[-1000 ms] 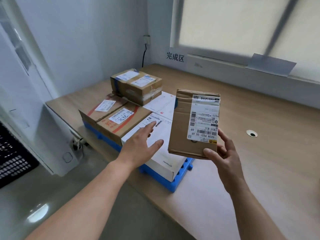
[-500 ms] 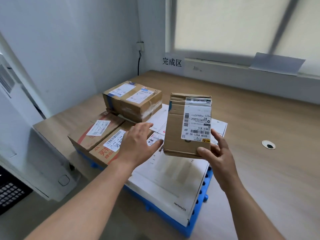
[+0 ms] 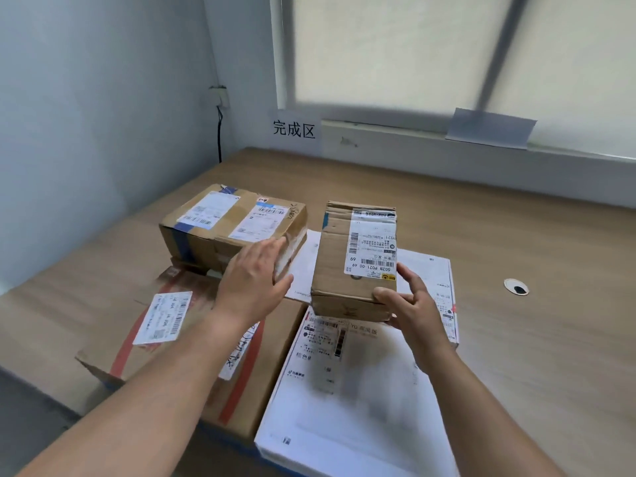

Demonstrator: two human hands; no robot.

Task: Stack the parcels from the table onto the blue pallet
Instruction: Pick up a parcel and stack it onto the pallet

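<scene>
A pale wooden table point(image 3: 516, 356) fills the corner of a room with light walls, under a wide window with a drawn blind point(image 3: 413, 56). On the table's left part the parcels already lie packed together, and only a thin blue strip of the blue pallet point(image 3: 227, 442) shows beneath their near edge.

The largest is a flat white box point(image 3: 344, 407), lying nearest the camera on the right of the stack. Just beside it on the left lies a brown carton with red tape point(image 3: 103, 339) and a white shipping label. A brown box with blue tape point(image 3: 234, 218) sits on top of the stack, at the far side.

The small parcel point(image 3: 337, 270), brown cardboard with a long white label facing the camera, is held up over the white box. The right hand point(image 3: 413, 311) grips its lower right corner, thumb on the front and fingers curled behind.

The left hand point(image 3: 254, 280) is flat with straight fingers, holding nothing, its fingertips at the near corner of the blue-taped box; whether they touch it is unclear.

A paper sign point(image 3: 294, 129) with three characters hangs below the window, and a small round cable hole point(image 3: 516, 287) sits in the table to the right.
</scene>
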